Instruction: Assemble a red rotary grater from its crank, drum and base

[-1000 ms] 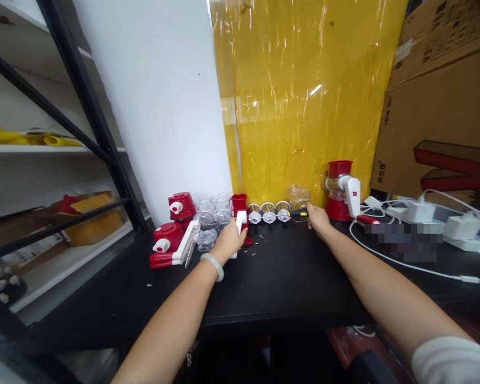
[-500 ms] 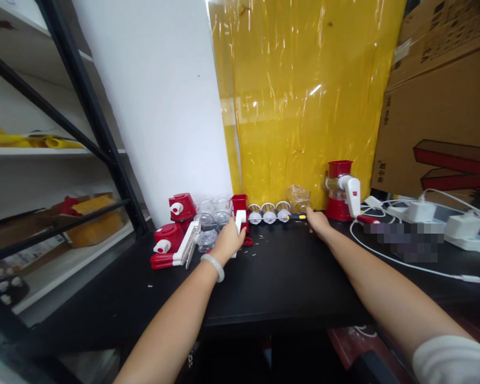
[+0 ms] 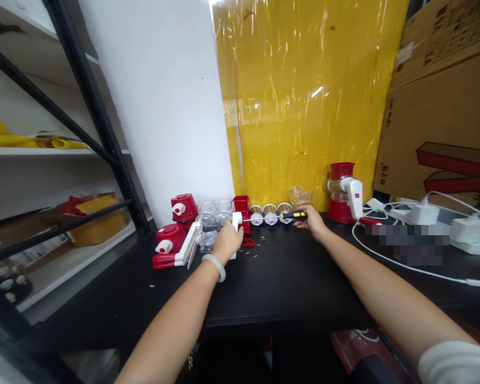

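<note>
My right hand [image 3: 311, 221] is closed around the black and yellow handle of a screwdriver [image 3: 290, 215]. Its thin metal shaft points left, and the tip meets a white crank handle [image 3: 237, 218]. That crank handle is gripped in my left hand [image 3: 227, 242], which covers most of it. Behind the shaft stand three grater drums [image 3: 269, 214] in a row. Just past my left hand is a red feed hopper [image 3: 241, 205], with a small red part [image 3: 248, 242] lying in front of it. Clear plastic parts [image 3: 208, 216] are grouped to the left.
Red grater bases [image 3: 171, 236] and white crank handles with red grips [image 3: 180, 258] lie left. An assembled red drum grater [image 3: 341, 202] stands right, beside white cables and chargers [image 3: 424, 213]. Small white scraps dot the black table [image 3: 280, 288]. A cardboard box [image 3: 444, 106] rises at right.
My right hand has shifted slightly left and up with the screwdriver, whose shaft now shows clearly and reaches the white crank handle. My left hand stays nearly in place.
</note>
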Available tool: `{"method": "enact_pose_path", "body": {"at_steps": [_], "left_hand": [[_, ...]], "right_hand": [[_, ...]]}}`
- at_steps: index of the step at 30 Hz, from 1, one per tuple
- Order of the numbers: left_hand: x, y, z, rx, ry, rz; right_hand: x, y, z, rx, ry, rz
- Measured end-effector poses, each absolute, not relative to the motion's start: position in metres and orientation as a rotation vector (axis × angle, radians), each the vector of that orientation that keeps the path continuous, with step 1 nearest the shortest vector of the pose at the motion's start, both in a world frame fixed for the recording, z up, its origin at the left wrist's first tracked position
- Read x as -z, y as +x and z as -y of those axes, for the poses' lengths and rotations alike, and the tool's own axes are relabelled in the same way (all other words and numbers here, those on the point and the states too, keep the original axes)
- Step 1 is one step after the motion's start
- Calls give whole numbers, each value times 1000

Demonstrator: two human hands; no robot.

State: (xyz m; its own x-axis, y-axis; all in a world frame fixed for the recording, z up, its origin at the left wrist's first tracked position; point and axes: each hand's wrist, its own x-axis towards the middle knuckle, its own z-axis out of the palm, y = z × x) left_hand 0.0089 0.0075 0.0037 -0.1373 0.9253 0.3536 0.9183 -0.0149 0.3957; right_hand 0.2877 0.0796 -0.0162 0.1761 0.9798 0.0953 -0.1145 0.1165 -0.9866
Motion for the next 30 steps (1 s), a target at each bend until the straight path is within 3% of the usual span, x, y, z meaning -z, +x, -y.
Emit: {"method": "enact_pose_path", "body": {"at_steps": [8, 15, 21, 30], "left_hand": [[-3, 10, -6, -852, 2101, -2162], [-1, 9, -10, -922, 2143, -2097], [-1, 9, -10, -952, 2151, -2073], [0, 10, -11, -953, 2154, -2067]], "right_hand": [[29, 298, -88, -1126, -1029, 1052], [39, 302, -94, -962, -1057, 1123], [29, 300, -92, -1187, -1039, 940], [25, 300, -85, -1174, -1005, 948]]}}
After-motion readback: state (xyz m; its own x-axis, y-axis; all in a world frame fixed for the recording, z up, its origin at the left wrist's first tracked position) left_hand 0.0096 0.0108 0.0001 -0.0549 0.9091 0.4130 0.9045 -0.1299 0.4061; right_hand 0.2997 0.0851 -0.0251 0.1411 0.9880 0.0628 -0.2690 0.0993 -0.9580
